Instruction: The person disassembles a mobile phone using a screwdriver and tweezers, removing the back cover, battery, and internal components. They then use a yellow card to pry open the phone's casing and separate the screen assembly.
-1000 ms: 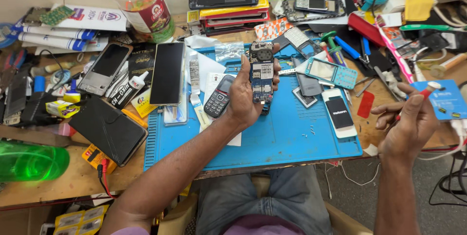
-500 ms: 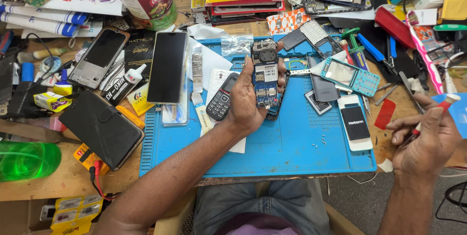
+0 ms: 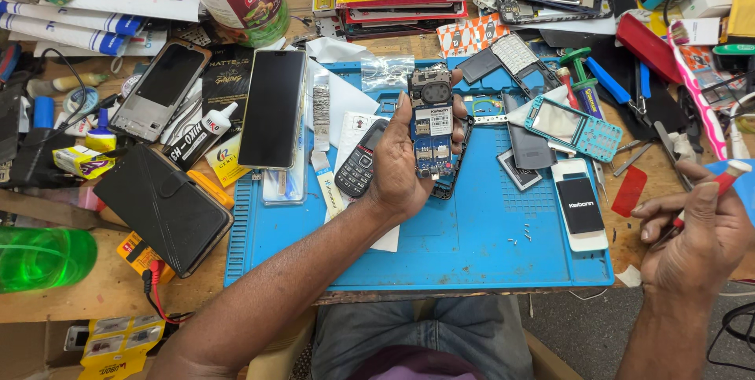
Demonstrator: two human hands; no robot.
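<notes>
Since the earlier frame the right hand [image 3: 696,234] has drifted a little lower at the right edge of the worktop [image 3: 94,289], and the left hand [image 3: 409,164] keeps its place over the blue repair mat [image 3: 472,246].

That left hand is closed around an opened keypad phone [image 3: 432,124], held upright with its back cover off, so the circuit board and the round camera part at the top show; the thumb lies along the phone's right side and the fingers wrap its left edge. The right hand is curled loosely around a thin red-handled tool [image 3: 720,179], its pale tip pointing up and right, clear of the mat.

Just left of the held phone a small black keypad phone [image 3: 359,160] lies on white paper. A large dark smartphone [image 3: 272,108] lies face up further left. To the right sit a turquoise keypad frame [image 3: 578,128] and a white phone battery [image 3: 580,205].
</notes>
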